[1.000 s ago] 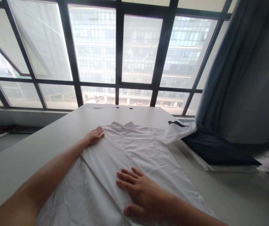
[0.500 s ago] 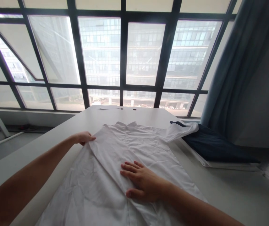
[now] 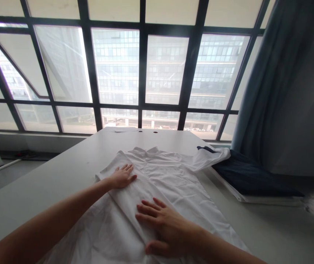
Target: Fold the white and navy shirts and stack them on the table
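A white collared shirt (image 3: 184,190) lies spread on the white table, its collar toward the window. One sleeve stretches out to the right, its end resting on a dark blue folded garment (image 3: 250,172). On the shirt's left side, near the shoulder, my left hand (image 3: 121,176) lies flat with its fingers apart. Closer to me, my right hand (image 3: 165,227) rests on the shirt's middle with fingers spread. Both palms face down on the cloth and hold nothing. A long fold runs along the cloth between the two hands.
The white table (image 3: 63,172) reaches toward a large dark-framed window, with two small dark holes near its far edge. Under the dark blue garment lies white folded cloth (image 3: 272,200). A blue-grey curtain (image 3: 256,110) hangs at the right.
My left hand has let go of the shirt's left edge and moved right, now flat on the cloth. My right hand stays spread in nearly the same place. The view has tilted up slightly.
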### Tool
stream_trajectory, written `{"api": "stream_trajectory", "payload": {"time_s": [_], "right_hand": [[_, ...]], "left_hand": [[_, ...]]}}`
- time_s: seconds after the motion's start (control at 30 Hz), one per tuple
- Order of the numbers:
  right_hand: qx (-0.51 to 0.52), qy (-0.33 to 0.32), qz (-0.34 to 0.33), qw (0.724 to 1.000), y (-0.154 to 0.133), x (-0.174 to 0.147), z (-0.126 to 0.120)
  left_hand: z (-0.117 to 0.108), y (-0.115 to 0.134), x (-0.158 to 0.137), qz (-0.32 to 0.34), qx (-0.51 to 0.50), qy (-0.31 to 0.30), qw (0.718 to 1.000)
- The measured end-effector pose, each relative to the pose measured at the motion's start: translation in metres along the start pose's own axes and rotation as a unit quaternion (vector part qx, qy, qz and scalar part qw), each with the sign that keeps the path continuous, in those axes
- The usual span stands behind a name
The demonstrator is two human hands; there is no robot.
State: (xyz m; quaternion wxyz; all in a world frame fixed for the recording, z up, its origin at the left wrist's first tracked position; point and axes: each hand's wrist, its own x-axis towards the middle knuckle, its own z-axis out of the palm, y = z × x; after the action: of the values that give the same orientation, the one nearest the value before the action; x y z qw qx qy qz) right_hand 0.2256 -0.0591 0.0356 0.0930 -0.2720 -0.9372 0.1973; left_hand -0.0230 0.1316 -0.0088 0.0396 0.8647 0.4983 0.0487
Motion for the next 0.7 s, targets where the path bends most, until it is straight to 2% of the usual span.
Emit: {"api": "stream_trajectory", "payload": {"time_s": [0.07,0.23,0.33,0.4,0.47,0.53,0.6,0.7], "right_hand": [[0.01,0.0,0.006,1.0,0.0,0.0,-0.001],[0.01,0.008,0.042,0.999,0.006,-0.001,-0.002],[0.008,0.002,0.044,0.999,0.011,0.0,0.003],[-0.004,0.034,0.058,0.998,0.018,0.001,0.006],[-0.025,0.106,0.107,0.988,0.034,0.001,0.004],[-0.043,0.21,0.193,0.957,0.06,-0.005,-0.007],[-0.05,0.306,0.308,0.899,0.092,-0.017,-0.027],[-0.121,0.342,0.476,0.801,0.137,-0.045,-0.066]], "left_hand": [[0.004,-0.006,0.008,-0.01,-0.005,-0.022,1.0],[0.001,-0.035,0.028,-0.008,-0.011,-0.029,0.999],[-0.001,-0.056,0.034,-0.036,0.001,-0.022,0.999],[-0.003,-0.072,0.033,-0.074,0.016,-0.009,0.997],[-0.005,-0.089,0.029,-0.114,0.028,0.006,0.993],[-0.005,-0.102,0.023,-0.14,0.03,0.013,0.99],[-0.003,-0.111,0.017,-0.144,0.027,0.013,0.989],[0.0,-0.114,0.015,-0.144,0.024,0.023,0.989]]}}
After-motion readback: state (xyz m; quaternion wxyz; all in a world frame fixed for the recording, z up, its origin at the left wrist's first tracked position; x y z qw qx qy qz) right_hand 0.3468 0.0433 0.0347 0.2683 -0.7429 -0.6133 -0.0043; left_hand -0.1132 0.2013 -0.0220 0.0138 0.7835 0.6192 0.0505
